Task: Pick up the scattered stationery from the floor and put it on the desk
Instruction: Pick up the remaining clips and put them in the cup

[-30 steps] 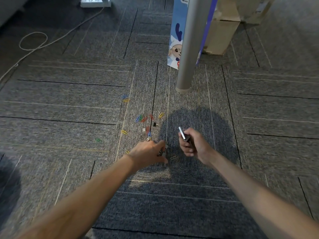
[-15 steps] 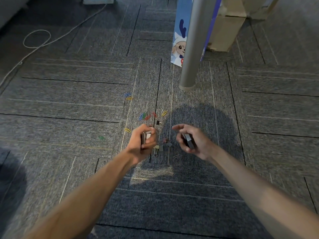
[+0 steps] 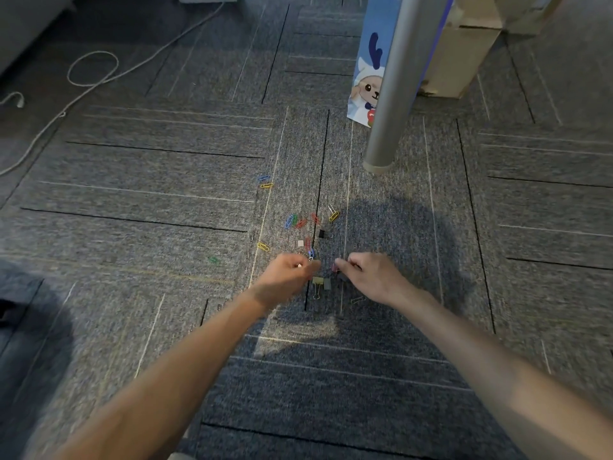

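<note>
— Now, where is the stationery seen?
— Coloured paper clips (image 3: pixel 300 222) are scattered on the carpet (image 3: pixel 166 227), nearer than the desk leg (image 3: pixel 394 94) and to its left. A black binder clip (image 3: pixel 321 233) is lying just nearer still
— And the hands?
— Both are held low over the carpet, well nearer than the desk leg. The left hand (image 3: pixel 288 277) is seen with fingers curled; it is blurred, so a hold cannot be told. The right hand (image 3: pixel 373 277) is laid palm down, fingertips at a pink binder clip (image 3: pixel 335 267); whether it is pinched cannot be told. An olive binder clip (image 3: pixel 317 281) is lying between the two hands
— Behind the desk leg?
— A cartoon bag (image 3: pixel 366 78) and a cardboard box (image 3: pixel 464 54) are stood there
</note>
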### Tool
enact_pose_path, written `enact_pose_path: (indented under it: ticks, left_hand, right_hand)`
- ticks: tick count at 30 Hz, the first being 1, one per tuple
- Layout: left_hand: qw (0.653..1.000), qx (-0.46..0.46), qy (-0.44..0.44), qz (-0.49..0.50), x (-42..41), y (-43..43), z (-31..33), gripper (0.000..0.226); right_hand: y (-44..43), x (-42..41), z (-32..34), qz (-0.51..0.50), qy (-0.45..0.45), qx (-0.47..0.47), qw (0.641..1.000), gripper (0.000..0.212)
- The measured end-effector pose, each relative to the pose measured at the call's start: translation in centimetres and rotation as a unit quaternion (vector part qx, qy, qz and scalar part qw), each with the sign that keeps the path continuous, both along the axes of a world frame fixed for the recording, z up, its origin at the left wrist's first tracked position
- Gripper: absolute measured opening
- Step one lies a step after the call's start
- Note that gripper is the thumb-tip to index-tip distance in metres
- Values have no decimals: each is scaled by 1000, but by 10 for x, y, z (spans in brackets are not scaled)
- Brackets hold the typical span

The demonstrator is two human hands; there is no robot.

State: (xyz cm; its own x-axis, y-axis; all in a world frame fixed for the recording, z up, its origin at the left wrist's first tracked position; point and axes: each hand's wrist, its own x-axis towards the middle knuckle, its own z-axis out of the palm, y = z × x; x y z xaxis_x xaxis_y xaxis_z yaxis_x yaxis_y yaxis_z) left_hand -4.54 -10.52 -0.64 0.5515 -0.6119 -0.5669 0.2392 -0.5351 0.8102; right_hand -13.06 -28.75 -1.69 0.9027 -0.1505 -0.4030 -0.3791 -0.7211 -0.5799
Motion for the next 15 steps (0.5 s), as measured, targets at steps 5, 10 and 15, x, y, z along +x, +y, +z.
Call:
enact_pose_path:
  ticks: [5,10,15]
  left_hand:
    - [904,181,-356,-154,0,-4,-4,25]
    - [871,191,-402,-206,-1,-6,-6,29]
    - [869,211,-398,-204,-9,-14,-5,38]
  right_hand:
    - [-4,-7,-1,103,-16,-81,991,23]
    - [-4,-6,-5,149,-41,-148,977,39]
    - [-7,-1,-9,144,-68,-143,977,52]
